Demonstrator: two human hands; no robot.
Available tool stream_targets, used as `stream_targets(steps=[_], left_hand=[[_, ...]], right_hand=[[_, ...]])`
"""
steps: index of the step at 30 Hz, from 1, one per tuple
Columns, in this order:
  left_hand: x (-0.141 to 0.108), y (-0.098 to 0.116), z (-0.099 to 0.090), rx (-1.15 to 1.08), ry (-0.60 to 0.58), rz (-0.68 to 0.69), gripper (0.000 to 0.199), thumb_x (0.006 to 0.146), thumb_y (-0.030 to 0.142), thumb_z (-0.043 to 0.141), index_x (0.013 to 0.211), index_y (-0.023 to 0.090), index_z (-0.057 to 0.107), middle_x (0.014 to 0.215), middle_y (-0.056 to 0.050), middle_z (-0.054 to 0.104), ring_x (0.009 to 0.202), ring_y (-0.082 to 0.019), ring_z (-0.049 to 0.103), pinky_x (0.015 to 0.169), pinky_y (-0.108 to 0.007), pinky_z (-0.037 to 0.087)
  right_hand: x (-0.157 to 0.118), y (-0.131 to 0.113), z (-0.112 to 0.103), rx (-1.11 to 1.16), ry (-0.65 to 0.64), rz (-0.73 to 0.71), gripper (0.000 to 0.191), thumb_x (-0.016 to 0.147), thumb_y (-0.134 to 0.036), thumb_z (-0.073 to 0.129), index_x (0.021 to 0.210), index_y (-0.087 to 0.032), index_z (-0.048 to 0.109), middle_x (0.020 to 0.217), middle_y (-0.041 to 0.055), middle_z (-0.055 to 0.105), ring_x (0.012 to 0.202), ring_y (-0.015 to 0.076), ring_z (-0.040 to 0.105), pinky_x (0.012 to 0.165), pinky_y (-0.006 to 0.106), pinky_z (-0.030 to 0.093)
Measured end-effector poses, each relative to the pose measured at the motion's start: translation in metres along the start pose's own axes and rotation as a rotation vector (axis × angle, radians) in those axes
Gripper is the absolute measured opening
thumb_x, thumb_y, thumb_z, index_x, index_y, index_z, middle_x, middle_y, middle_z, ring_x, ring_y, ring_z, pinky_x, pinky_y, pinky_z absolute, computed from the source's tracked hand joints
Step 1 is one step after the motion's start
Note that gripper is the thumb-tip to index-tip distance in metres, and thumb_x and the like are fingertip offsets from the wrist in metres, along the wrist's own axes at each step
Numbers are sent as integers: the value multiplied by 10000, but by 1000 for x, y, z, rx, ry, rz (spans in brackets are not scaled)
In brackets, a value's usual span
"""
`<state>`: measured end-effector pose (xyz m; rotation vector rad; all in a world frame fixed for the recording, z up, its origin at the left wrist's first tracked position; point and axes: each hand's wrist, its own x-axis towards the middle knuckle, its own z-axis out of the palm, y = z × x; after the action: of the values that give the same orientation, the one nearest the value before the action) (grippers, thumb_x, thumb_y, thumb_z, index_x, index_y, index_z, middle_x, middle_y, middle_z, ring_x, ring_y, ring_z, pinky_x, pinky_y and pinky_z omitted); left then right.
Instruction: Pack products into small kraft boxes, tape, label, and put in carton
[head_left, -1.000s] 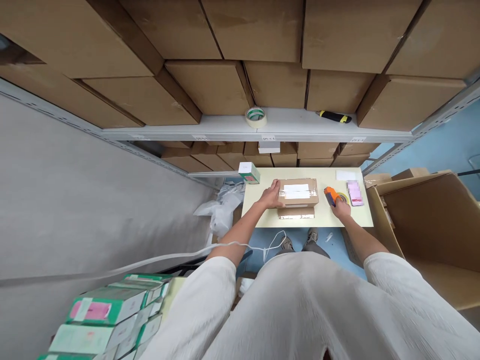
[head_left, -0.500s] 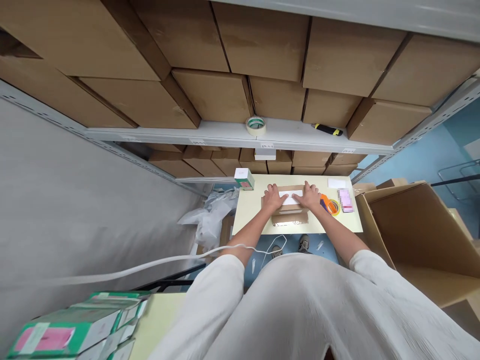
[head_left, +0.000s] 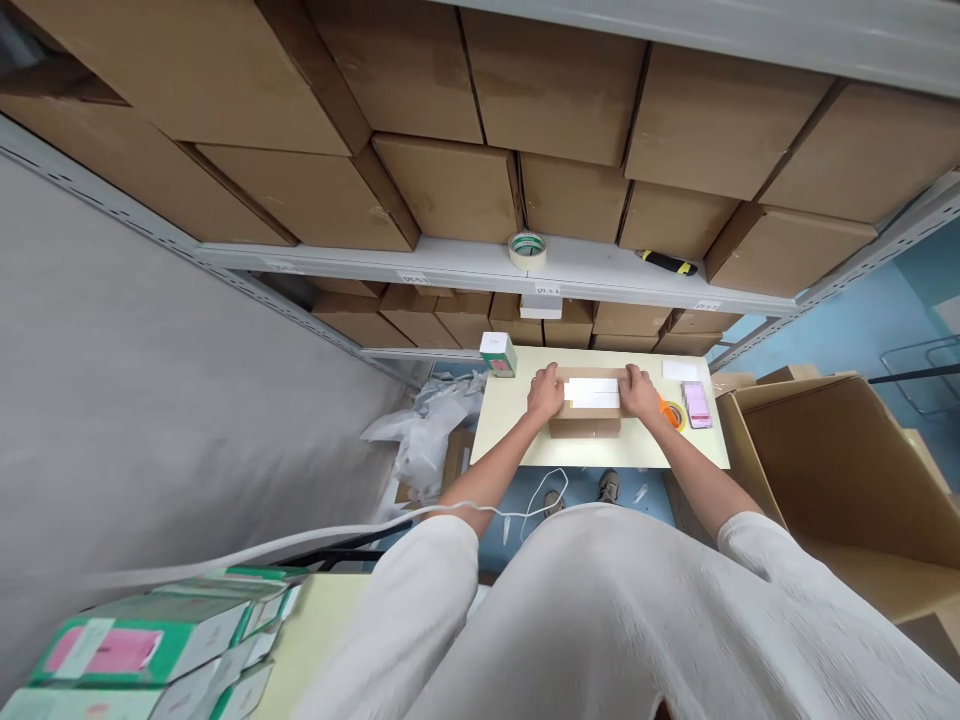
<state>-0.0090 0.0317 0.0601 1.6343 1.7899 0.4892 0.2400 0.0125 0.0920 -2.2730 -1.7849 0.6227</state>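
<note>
A small brown cardboard box (head_left: 586, 428) is between my hands at the small cream table (head_left: 517, 435), with a white label (head_left: 594, 393) across its top. My left hand (head_left: 546, 392) grips the box's left end, fingers curled over the far edge. At the opposite end, my right hand (head_left: 637, 391) is closed on the box in the same way. Just right of that hand lie an orange tape dispenser (head_left: 667, 411) and a yellow tape roll (head_left: 678, 416), partly hidden by the hand.
A green and white box (head_left: 499, 356) stands at the table's back left. Pink cards (head_left: 696, 404) lie at the right. A large open carton (head_left: 840, 470) flanks the table. Behind, a shelf (head_left: 465, 262) holds cartons, a tape roll (head_left: 527, 251) and a cutter knife (head_left: 667, 263). A white cable (head_left: 300, 540) hangs at left.
My thumbs have come off the middle of the white label, and my hands have moved apart to the box's ends. The box's shiny near side no longer shows. The view has shifted slightly.
</note>
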Motion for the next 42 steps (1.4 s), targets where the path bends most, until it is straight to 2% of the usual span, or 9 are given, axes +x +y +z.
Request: stream_targets(steps=[4,7,14,19,22,25,31,35,42], left_hand=[[-15,10,-7,-81,186,95,435,1057,378,523,1470,243,524,1497,-180,513,1388,-382,541,1123,-531,491],[-26,8,-5,-101,272,158,371,1058,400,538,1388,230,532,1456,-177,503,1362,-362,555,1150,-530,476],[-54,-26,25,-48,167,147,189,1039,312,553,1206,225,539,1307,-149,525,1249,-317,625,1108,-478,519],[-68,-49,44,30,17,47,290,977,264,614,1250,226,526,1341,-150,522,1189,-313,658,1067,-486,541],[-60,-50,44,79,-38,-7,438,935,308,676,1328,218,504,1401,-169,516,1258,-345,639,1099,-503,520],[-37,-40,36,65,14,-7,489,925,313,675,1369,214,495,1428,-176,535,1382,-360,577,1177,-506,467],[2,-19,23,-141,-33,-74,771,907,280,667,1599,180,342,1593,-204,527,1473,-341,546,1235,-469,441],[0,-20,20,-218,-124,-128,928,902,314,681,1695,212,209,1557,-165,606,1389,-331,634,1185,-468,492],[-9,-17,8,-291,43,-60,942,917,349,670,1714,234,180,1551,-176,538,1395,-303,606,1181,-439,498]], right_hand=[[-16,-2,-5,81,252,-110,532,1113,-542,338,1504,-225,510,1373,184,591,1157,350,641,971,467,534],[-29,3,1,104,328,-170,518,1107,-556,358,1456,-205,511,1371,183,583,1128,343,643,951,464,536],[-54,37,40,69,180,-116,404,1091,-540,406,1286,-201,509,1306,166,571,1082,302,636,847,398,536],[-65,58,57,33,-13,-31,330,1085,-541,415,1177,-239,511,1228,124,603,937,264,646,791,374,515],[-55,63,56,36,-95,27,312,1083,-528,400,1130,-251,535,1176,112,650,938,267,655,829,382,516],[-31,59,50,82,-56,34,304,1049,-488,421,1121,-238,577,1252,144,667,1062,285,659,923,399,525],[10,43,39,331,-92,85,513,946,-481,529,1376,-202,561,1331,154,713,1134,267,697,983,388,554],[9,41,40,447,-131,114,634,934,-486,566,1495,-205,482,1416,172,693,1164,254,720,1000,387,562],[-14,32,33,577,61,13,780,961,-592,552,1620,-217,368,1481,182,639,1273,277,675,1035,417,570]])
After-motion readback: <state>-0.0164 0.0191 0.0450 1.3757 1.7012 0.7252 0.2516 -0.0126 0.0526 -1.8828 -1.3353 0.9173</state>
